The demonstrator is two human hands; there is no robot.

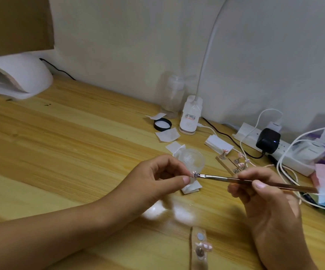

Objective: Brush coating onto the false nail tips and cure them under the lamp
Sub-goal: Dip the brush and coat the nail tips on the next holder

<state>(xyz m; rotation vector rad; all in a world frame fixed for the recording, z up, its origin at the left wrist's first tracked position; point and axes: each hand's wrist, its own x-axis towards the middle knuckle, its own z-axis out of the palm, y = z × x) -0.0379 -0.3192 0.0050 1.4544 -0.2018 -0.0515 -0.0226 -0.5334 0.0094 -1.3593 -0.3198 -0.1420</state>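
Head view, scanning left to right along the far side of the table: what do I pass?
Curing lamp → black lid → desk lamp base → stack of white pads → black plug.

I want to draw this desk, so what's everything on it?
nail tip: one, pink, at brush end
brush: one, brown, right hand
curing lamp: one, white, far left
desk lamp: one, white, by wall
bottle: one, clear, left of desk lamp
lid: one, black, beside desk lamp
cup: one, clear, behind left hand
paper squares: several, white, around cup
wooden strips: two, tan, right of cup, near edge
power strip: one, white, right, holds black adapter
left hand: one, fingers pinching nail tip
right hand: one, fingers holding brush
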